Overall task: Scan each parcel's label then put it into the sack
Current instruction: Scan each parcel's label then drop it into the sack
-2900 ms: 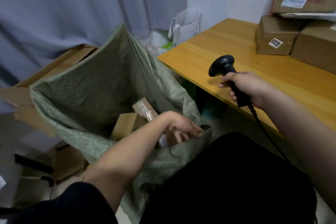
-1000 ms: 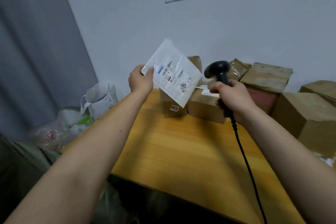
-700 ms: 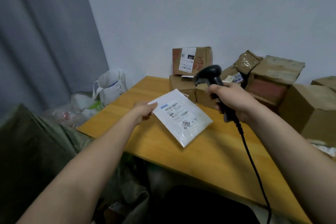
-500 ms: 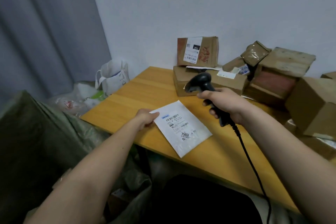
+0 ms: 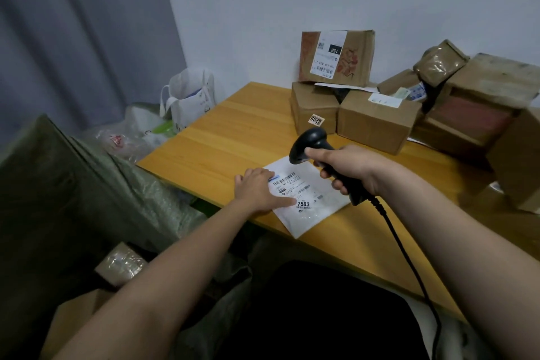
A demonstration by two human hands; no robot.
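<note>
Since half a second ago the white mailer (image 5: 306,199) has come down flat onto the wooden table (image 5: 233,137), near its front edge, and the barcode scanner (image 5: 324,161) has swung over it. Label up, the flat plastic envelope shows barcodes and the number 7503; its near corner juts slightly past the table's front edge.

On the mailer's left part rests the left hand (image 5: 258,191), fingers straight and a little spread, thumb lying along the label, pressing the parcel to the table. Above the mailer's far right part, the right hand (image 5: 349,168) has its fingers wrapped tight round the scanner's black handle, the scanner's head tilted down toward the label. From the handle's base a black cable (image 5: 409,260) runs back along the right forearm and off the table's front edge.

At the table's far side cardboard boxes (image 5: 377,123) are stacked against the wall; the upright top box (image 5: 336,57) bears a white shipping label, and a lower box (image 5: 314,115) carries a small sticker reading 6205.

Left of the table, below its front corner, the green woven sack (image 5: 96,193) stands open, with a taped brown parcel (image 5: 121,264) visible inside. Beyond the table's left edge a white tote bag (image 5: 190,99) sits by the grey curtain (image 5: 73,32), clear plastic bags (image 5: 128,134) beside it.
</note>
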